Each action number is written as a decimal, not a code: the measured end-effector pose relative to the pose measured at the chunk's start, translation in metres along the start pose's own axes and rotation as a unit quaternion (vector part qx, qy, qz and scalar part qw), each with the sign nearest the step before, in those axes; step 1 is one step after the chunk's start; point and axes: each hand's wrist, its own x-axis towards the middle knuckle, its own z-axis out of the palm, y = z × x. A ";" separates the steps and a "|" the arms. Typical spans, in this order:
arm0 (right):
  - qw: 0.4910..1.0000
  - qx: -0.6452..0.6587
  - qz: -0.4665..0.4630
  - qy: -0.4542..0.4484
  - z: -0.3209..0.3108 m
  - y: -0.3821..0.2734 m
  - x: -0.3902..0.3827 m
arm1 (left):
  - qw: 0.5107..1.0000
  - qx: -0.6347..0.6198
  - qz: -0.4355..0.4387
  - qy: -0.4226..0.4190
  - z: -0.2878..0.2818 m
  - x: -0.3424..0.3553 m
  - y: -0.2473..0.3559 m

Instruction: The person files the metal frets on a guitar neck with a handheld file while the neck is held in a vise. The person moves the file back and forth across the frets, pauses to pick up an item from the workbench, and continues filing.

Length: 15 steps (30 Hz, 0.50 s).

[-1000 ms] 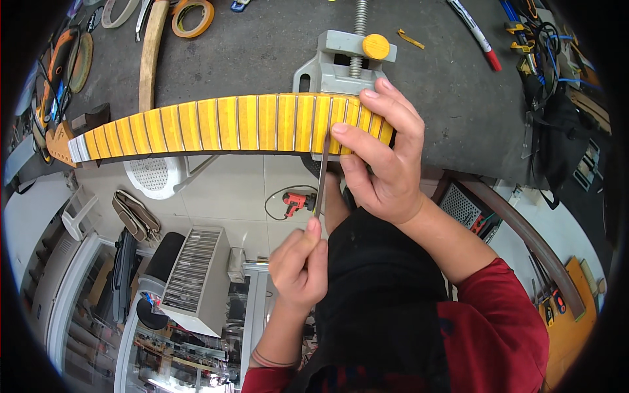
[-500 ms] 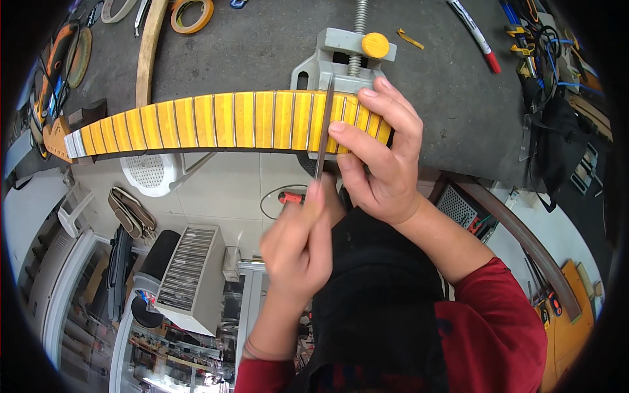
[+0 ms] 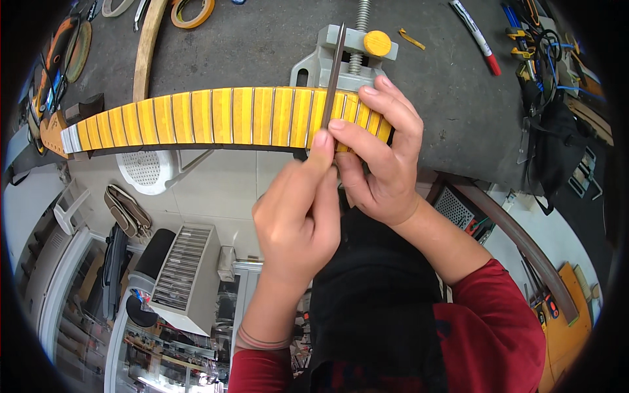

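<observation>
Left hand (image 3: 298, 219) has its fingers closed around the near end of a thin metal file (image 3: 333, 72), thumb stretched up along the shank. The file runs straight away from the person, lying across the guitar neck (image 3: 223, 116) and sticking out over the grey vise (image 3: 327, 59) behind it. Right hand (image 3: 380, 157) sits right beside the left, fingers curled over the right end of the neck, with the index finger pressing down next to the file, so it's gripping the neck rather than the tool.

The neck lies along the front edge of the grey surface (image 3: 262, 39), its fretboard covered in yellow tape strips with only the frets showing between them. The vise has a yellow knob (image 3: 377, 43) on its screw. Further back on the surface: a red-capped marker (image 3: 475, 36), a roll of tape (image 3: 192, 11) and a curved wooden strip (image 3: 148, 46).
</observation>
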 end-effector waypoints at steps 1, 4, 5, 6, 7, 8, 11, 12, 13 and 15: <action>1.000 -0.003 -0.001 0.012 0.000 0.001 0.000 | 1.000 0.000 0.001 0.003 -0.002 -0.008 -0.001; 1.000 -0.013 0.001 0.006 -0.006 0.003 -0.002 | 1.000 0.012 -0.011 -0.013 -0.013 -0.049 -0.002; 1.000 -0.010 0.005 -0.001 -0.006 0.001 0.000 | 0.999 0.032 -0.025 -0.034 -0.022 -0.065 0.001; 1.000 -0.011 0.008 -0.008 -0.007 0.000 0.000 | 0.999 0.031 -0.025 -0.033 -0.025 -0.073 0.002; 1.000 -0.012 0.007 -0.008 -0.008 -0.001 0.001 | 0.999 0.029 -0.030 -0.029 -0.027 -0.078 0.004; 1.000 -0.013 0.011 -0.013 -0.008 -0.002 0.001 | 0.999 0.026 -0.035 -0.026 -0.027 -0.080 0.004; 1.000 -0.013 0.005 -0.005 -0.002 0.002 -0.001 | 1.000 0.010 0.007 0.009 -0.002 -0.017 0.001; 1.000 -0.009 -0.001 0.001 -0.002 0.002 0.000 | 1.000 0.012 0.007 0.011 0.001 -0.010 0.000; 1.000 -0.007 -0.006 0.009 -0.001 0.002 0.000 | 1.000 0.006 0.002 0.012 0.002 -0.005 -0.001; 1.000 -0.006 0.002 0.003 -0.004 0.001 -0.001 | 1.000 -0.002 -0.004 0.013 -0.002 -0.014 0.000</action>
